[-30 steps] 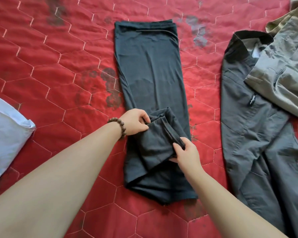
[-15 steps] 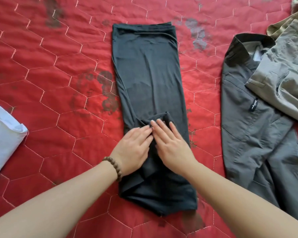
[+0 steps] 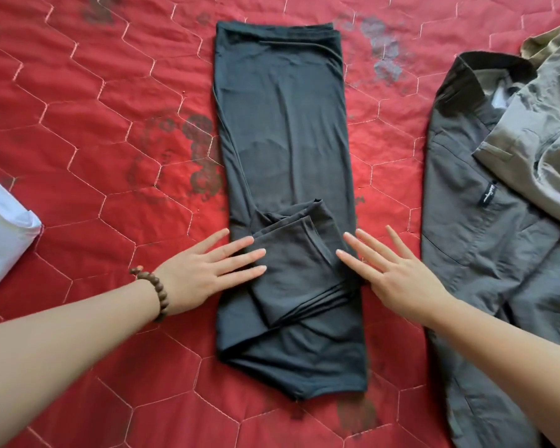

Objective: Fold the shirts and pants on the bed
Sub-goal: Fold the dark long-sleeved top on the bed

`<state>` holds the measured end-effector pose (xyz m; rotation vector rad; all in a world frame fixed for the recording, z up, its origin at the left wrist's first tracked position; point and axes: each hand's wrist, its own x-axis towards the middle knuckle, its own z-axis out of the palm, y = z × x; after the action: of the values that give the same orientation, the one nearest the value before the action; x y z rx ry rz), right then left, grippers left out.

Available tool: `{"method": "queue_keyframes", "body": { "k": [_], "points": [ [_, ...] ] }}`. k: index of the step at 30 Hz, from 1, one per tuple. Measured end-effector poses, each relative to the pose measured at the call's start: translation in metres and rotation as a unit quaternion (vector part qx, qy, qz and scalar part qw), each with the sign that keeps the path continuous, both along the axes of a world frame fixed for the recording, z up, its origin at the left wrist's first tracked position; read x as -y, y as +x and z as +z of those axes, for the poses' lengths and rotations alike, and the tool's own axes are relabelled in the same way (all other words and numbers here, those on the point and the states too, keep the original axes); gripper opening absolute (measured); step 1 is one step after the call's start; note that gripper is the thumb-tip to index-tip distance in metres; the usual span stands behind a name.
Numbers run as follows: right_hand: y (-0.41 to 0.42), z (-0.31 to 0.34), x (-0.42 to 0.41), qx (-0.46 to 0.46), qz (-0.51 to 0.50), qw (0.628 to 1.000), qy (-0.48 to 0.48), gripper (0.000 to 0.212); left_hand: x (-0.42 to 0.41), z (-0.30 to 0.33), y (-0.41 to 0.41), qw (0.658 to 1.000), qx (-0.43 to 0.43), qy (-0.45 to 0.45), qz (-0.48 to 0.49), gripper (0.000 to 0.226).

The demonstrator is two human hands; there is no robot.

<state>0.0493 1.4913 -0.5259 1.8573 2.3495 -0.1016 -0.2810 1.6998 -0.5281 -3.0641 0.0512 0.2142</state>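
A dark shirt [image 3: 282, 130] lies folded into a long narrow strip down the middle of the red quilted bed [image 3: 88, 130]. Its sleeves are folded back on top of it, near the lower part of the strip. My left hand [image 3: 204, 270], with a bead bracelet at the wrist, lies flat with straight fingers on the strip's left edge. My right hand [image 3: 398, 273] is spread flat at the strip's right edge, fingertips touching the folded sleeves.
Grey pants [image 3: 485, 260] lie unfolded to the right, with an olive garment [image 3: 540, 130] overlapping their top. A folded white garment [image 3: 0, 234] sits at the left edge.
My hands let go of the sleeve fold, pressed it flat together at the middle, then slid apart to the strip's left and right edges.
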Motion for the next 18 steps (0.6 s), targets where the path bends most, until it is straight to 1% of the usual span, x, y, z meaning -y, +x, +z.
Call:
{"method": "queue_keyframes", "body": {
  "k": [3,6,9,10,11,12,13,15,16,17,18],
  "points": [
    [-0.010,0.002,-0.003,-0.005,0.052,0.999,-0.016,0.074,0.012,-0.001,0.011,0.999,-0.024,-0.047,0.000,0.074],
    [-0.030,0.006,-0.018,-0.026,0.059,0.997,-0.043,0.078,0.022,0.001,0.026,0.987,-0.061,-0.122,0.081,0.085],
    [-0.041,0.014,-0.030,-0.114,0.010,0.990,-0.085,0.070,0.030,0.013,0.031,0.954,-0.048,-0.242,0.170,0.090],
    [-0.043,0.019,-0.031,-0.161,-0.016,0.980,-0.113,0.066,0.032,0.020,0.033,0.936,-0.041,-0.291,0.193,0.090],
    [-0.043,0.024,-0.029,-0.222,-0.050,0.963,-0.147,0.063,0.033,0.026,0.032,0.911,-0.039,-0.350,0.216,0.090],
    [-0.043,0.032,-0.028,-0.285,-0.090,0.936,-0.185,0.060,0.033,0.034,0.031,0.878,-0.041,-0.409,0.246,0.087],
    [-0.040,0.042,-0.028,-0.340,-0.128,0.903,-0.228,0.053,0.031,0.041,0.029,0.838,-0.052,-0.460,0.289,0.080],
    [-0.034,0.063,-0.032,-0.441,-0.186,0.832,-0.281,0.026,0.020,0.054,0.030,0.748,-0.075,-0.526,0.397,0.050],
    [-0.033,0.067,-0.038,-0.502,-0.227,0.787,-0.277,0.019,0.014,0.057,0.033,0.687,-0.055,-0.563,0.457,0.036],
    [-0.034,0.066,-0.046,-0.566,-0.289,0.736,-0.235,0.021,0.009,0.059,0.037,0.621,-0.024,-0.604,0.499,0.028],
    [-0.036,0.061,-0.053,-0.622,-0.383,0.656,-0.189,0.023,0.006,0.059,0.042,0.533,0.013,-0.665,0.524,0.024]
  ]
}}
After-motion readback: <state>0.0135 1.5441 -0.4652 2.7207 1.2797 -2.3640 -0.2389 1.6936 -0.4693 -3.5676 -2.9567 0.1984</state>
